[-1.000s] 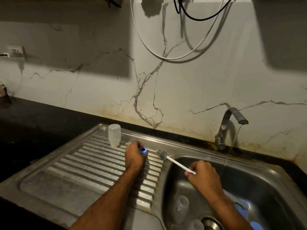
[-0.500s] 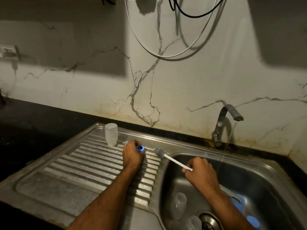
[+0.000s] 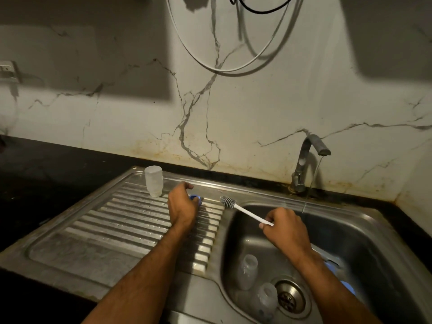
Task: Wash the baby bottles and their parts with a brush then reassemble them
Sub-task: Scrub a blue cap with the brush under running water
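My left hand [image 3: 181,204] rests over a blue bottle ring [image 3: 196,199] on the ribbed draining board [image 3: 131,220]; fingers curl around it, mostly hiding it. My right hand [image 3: 286,230] grips the white handle of a bottle brush [image 3: 243,210], its grey bristle head pointing left over the basin's edge. One clear bottle [image 3: 153,181] stands upside down at the board's back. Two clear bottles [image 3: 247,272] [image 3: 265,300] lie in the sink basin [image 3: 374,242] near the drain. Blue parts [image 3: 348,287] lie in the basin, partly behind my right forearm.
A tap [image 3: 306,160] at the back right runs a thin stream of water into the basin. Black counter [image 3: 46,171] surrounds the steel sink. White and black cables [image 3: 224,66] hang on the marble wall. A wall socket [image 3: 7,69] sits far left.
My left hand has lowered the blue ring onto the draining board, close to the upside-down bottle. My right hand keeps the brush almost still. The view shifted slightly.
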Available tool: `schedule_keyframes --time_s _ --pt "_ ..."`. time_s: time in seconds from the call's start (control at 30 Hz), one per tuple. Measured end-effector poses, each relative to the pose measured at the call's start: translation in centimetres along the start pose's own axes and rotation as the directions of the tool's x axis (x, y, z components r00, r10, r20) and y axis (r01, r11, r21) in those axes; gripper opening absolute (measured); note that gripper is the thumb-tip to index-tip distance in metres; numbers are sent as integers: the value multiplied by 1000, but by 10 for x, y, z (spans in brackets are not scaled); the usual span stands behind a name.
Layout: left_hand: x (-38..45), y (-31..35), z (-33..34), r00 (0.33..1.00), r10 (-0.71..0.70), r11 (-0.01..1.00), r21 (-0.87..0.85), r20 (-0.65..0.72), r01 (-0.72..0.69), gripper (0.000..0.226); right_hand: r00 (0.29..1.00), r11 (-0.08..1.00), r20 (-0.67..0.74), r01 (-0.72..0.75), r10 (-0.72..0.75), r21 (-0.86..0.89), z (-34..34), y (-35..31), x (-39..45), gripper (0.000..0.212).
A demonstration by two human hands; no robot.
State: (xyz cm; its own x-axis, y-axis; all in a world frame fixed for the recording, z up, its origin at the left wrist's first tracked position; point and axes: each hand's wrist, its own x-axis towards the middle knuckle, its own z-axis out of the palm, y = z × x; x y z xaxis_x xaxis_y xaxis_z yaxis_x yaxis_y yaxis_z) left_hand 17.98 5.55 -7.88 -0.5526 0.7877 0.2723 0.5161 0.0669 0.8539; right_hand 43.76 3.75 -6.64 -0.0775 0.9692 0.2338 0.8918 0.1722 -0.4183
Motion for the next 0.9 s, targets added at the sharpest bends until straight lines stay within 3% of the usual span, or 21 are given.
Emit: schedule_keyframes --time_s 0.27,0.53,0.9 --pt "-48 39 31 994 111 993 -36 9 -111 37 994 995 -62 -91 89 -38 -41 35 -30 12" --pt "-105 71 121 955 190 981 -79 226 -177 26 962 967 -123 -250 244 -39 -88 103 -64 13" --pt "-150 94 234 762 193 944 96 619 -317 20 904 914 -184 -402 385 -62 -117 167 -80 16"
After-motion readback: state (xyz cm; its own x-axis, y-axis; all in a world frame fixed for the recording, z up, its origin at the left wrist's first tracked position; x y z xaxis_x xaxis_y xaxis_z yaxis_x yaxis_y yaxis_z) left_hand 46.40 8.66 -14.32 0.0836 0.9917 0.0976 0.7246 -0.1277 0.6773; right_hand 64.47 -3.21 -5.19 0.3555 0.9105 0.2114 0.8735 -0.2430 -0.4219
